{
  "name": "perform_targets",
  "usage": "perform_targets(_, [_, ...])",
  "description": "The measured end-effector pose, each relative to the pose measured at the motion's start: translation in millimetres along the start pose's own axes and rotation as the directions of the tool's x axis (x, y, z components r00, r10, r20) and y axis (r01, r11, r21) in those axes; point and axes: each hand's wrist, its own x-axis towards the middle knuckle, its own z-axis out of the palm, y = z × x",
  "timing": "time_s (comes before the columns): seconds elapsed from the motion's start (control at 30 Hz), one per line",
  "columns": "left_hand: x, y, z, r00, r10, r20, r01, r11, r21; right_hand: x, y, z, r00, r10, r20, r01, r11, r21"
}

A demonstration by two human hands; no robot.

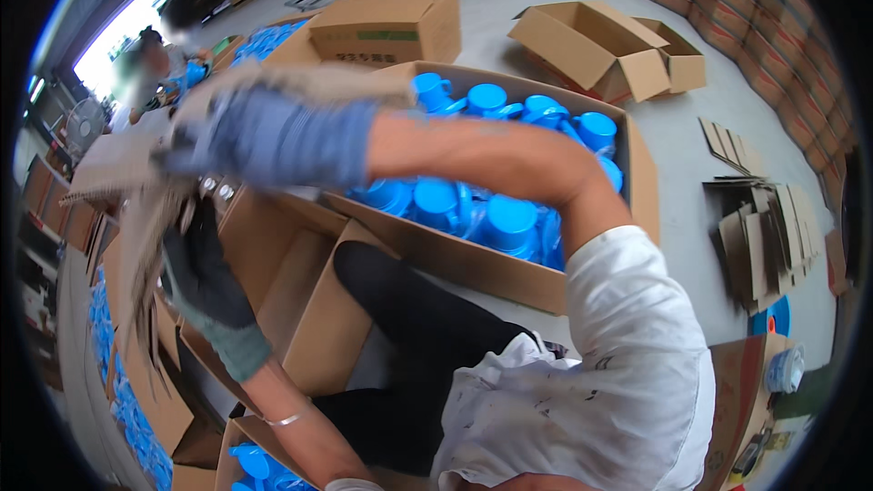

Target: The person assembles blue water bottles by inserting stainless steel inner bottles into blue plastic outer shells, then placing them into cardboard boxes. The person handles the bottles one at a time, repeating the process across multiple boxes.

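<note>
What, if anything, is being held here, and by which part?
Cardboard, seemingly by its upper part, in the right hand; the left hand is lower, its grip unclear from blur.

This looks like the packing floor of a warehouse or factory. Stacked brown cartons (764, 45) form a high wall at the far right, above a plain grey floor (496, 0). Open boxes (582, 41) stand about, and a large carton (644, 182) holds many blue plastic-looking vessels (509, 223). Flattened cardboard (759, 241) lies in piles. A work glove covers the right hand (273, 138), a fan (85, 123) stands leftward, and a co-worker (155, 62) appears near a bright opening (116, 32).
</note>
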Motion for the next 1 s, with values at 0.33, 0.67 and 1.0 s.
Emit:
perform_targets(0.33, [-58, -83, -39, 0.902, -0.189, 0.388, 0.002, 0.902, 0.432, -257, -221, -443, 0.983, -0.183, 0.012, -0.116, -0.670, -0.733])
perform_targets(0.67, [-188, -211, -240, 0.846, -0.483, -0.224, 0.084, -0.295, 0.952, -226, 26, -157, 0.717, 0.683, -0.142, -0.161, -0.035, -0.986])
perform_targets(1.0, [-88, -24, -176, 0.983, -0.147, 0.111, -0.118, -0.043, 0.992, -89, 113, 149, 0.757, 0.217, 0.616, 0.192, 0.827, -0.528])
